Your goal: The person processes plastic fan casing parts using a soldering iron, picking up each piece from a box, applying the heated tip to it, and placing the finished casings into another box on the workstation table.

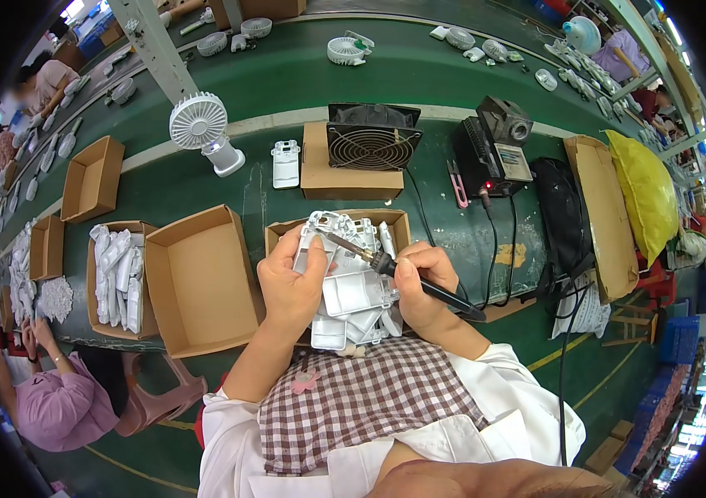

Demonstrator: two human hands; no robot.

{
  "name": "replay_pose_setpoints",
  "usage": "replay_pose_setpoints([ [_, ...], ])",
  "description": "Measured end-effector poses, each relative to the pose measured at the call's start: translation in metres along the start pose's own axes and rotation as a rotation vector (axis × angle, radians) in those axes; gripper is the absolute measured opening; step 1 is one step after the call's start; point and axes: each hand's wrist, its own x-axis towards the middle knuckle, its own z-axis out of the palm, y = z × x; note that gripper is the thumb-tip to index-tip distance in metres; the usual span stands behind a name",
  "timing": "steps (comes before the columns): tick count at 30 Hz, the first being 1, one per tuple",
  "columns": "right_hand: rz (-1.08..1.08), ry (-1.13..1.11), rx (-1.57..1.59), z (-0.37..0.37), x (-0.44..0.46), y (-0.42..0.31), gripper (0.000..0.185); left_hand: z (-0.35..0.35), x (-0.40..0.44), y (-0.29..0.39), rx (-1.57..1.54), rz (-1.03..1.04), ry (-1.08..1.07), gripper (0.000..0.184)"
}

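Observation:
My left hand grips a white plastic housing over a cardboard box in front of me. In my right hand is a black-handled soldering iron, held like a pen. Its metal tip points left and lies at or close to the upper part of the housing; I cannot tell whether it touches. Beneath both hands, several white plastic housings are heaped in the box. The iron's cord side runs off to the lower right.
Behind the box stand a black fan, a white handheld fan and a soldering station, with pink-handled tweezers beside it. At left are a cardboard box and a box of white parts. A co-worker sits at far left.

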Motion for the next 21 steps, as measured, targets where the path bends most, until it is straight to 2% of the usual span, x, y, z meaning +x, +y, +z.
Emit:
replay_pose_setpoints([
  [10,-0.014,-0.024,-0.021,-0.001,0.000,0.000,0.009,0.000,-0.001,-0.002,-0.008,0.012,-0.001,0.014],
  [14,-0.036,0.114,0.105,-0.001,-0.005,0.006,0.013,-0.006,0.000,0.001,0.119,0.066,0.000,0.018],
  [16,-0.068,0.143,0.155,-0.001,-0.004,0.008,0.015,-0.013,0.000,0.004,0.608,0.214,-0.021,0.029],
  [17,-0.074,0.144,0.162,-0.001,-0.003,0.008,0.015,-0.016,-0.001,0.007,0.614,0.221,-0.019,0.029],
  [19,-0.063,0.176,0.201,-0.001,-0.001,0.007,0.015,-0.023,-0.010,0.011,0.879,0.369,-0.071,0.031],
  [21,-0.065,0.202,0.232,-0.001,0.001,0.006,0.015,-0.033,-0.020,0.012,0.909,0.308,-0.099,0.032],
])
